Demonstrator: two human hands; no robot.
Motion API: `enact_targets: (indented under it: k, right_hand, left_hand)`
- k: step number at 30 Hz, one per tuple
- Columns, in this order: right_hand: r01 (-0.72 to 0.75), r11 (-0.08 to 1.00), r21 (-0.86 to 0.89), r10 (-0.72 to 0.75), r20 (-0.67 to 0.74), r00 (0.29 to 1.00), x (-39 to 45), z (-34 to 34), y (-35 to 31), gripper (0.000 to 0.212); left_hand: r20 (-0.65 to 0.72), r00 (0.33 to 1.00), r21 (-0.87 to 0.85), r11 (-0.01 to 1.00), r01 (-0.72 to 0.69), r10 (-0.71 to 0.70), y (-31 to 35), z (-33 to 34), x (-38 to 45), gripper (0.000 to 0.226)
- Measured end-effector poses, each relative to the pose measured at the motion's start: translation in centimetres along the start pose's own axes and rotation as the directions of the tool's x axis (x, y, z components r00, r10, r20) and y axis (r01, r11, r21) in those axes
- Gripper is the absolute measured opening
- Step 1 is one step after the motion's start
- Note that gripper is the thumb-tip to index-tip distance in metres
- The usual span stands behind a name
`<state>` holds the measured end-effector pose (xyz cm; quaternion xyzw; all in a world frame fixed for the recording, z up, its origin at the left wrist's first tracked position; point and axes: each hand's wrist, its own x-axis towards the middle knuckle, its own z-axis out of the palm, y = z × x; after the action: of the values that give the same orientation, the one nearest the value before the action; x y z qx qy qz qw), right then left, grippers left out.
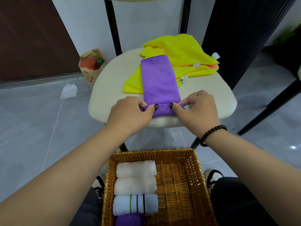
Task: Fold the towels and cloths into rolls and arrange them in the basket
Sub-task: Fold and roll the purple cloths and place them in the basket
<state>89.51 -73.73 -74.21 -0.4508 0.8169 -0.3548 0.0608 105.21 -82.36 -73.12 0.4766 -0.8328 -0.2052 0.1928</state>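
A purple cloth [158, 79] lies folded into a long strip on the cream chair seat [107, 88], its near end turned over into a small roll. My left hand [130, 113] pinches the roll's left end and my right hand [197, 108] pinches its right end. Yellow cloths [180, 51] lie crumpled behind the strip, with an orange one showing under them. The wicker basket [197, 162] sits on my lap below the chair. Its left side holds two white rolls [135, 176], a striped pale blue roll [135, 204] and a purple roll [130, 220].
The basket's right half is bare wicker. A brown paper bag [90, 66] with a bottle stands on the grey floor left of the chair, and a white scrap [69, 91] lies nearby. A black chair leg [268, 106] slants at right.
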Motion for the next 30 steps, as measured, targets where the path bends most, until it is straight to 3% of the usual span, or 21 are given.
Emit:
enact_targets:
  k: [2, 4, 5, 7, 8, 9, 11, 14, 21, 24, 26, 30]
  right_hand:
    - [0.042, 0.999, 0.033, -0.040, -0.052, 0.998, 0.3, -0.2, -0.1, 0.014]
    - [0.266, 0.964, -0.018, -0.266, -0.127, 0.956, 0.2, -0.3, -0.2, 0.008]
    - [0.406, 0.907, -0.108, -0.418, -0.133, 0.898, 0.0, 0.0, -0.1, 0.005]
    - [0.571, 0.770, -0.284, -0.608, -0.059, 0.791, -0.6, 0.4, 0.4, 0.007]
    - [0.602, 0.728, -0.328, -0.643, -0.021, 0.766, -0.7, 0.5, 0.6, 0.008]
    - [0.624, 0.699, -0.348, -0.669, -0.009, 0.744, -0.7, 0.3, 0.9, 0.007]
    - [0.655, 0.687, -0.314, -0.687, 0.014, 0.727, -0.8, -0.1, 1.7, 0.009]
    - [0.648, 0.728, -0.222, -0.646, 0.092, 0.757, -0.9, -0.5, 2.4, 0.030]
    - [0.646, 0.746, -0.162, -0.623, 0.170, 0.763, 0.0, -1.3, 1.3, 0.030]
    - [0.597, 0.796, -0.098, -0.569, 0.214, 0.794, 0.1, -1.3, 1.5, 0.036]
    - [0.528, 0.849, -0.034, -0.507, 0.234, 0.830, 0.1, -1.2, 1.4, 0.033]
    - [0.354, 0.935, 0.016, -0.347, 0.240, 0.906, 0.3, -0.8, 0.3, 0.018]
  left_hand:
    - [-0.075, 0.997, -0.040, 0.999, -0.002, -0.001, -0.1, -0.3, 0.3, 0.028]
    - [-0.134, 0.988, -0.056, 0.994, -0.089, 0.081, -0.4, -0.6, 0.6, 0.026]
    - [-0.154, 0.973, -0.035, 0.983, -0.181, 0.173, -0.6, -0.7, 0.6, 0.022]
    - [-0.158, 0.882, 0.116, 0.895, -0.430, 0.444, -0.7, -0.4, 0.3, 0.008]
    - [-0.140, 0.825, 0.200, 0.831, -0.519, 0.548, -0.8, -0.2, -0.1, 0.014]
    - [-0.121, 0.777, 0.249, 0.776, -0.579, 0.618, -1.2, 0.1, -0.5, 0.021]
    - [-0.102, 0.752, 0.278, 0.745, -0.607, 0.651, -1.9, 0.3, -0.9, 0.028]
    - [-0.057, 0.772, 0.275, 0.753, -0.598, 0.634, -3.0, 0.2, -1.2, 0.039]
    - [-0.091, 0.801, 0.242, 0.794, -0.558, 0.592, -2.4, -0.1, -1.2, 0.032]
    - [-0.096, 0.903, -0.029, 0.905, -0.424, 0.420, -1.9, -0.2, -1.4, 0.026]
    - [-0.062, 0.948, -0.192, 0.928, -0.320, 0.314, -1.6, 0.0, -1.6, 0.021]
    - [-0.055, 0.980, -0.168, 0.966, -0.198, 0.191, -0.7, 0.3, -1.4, 0.010]
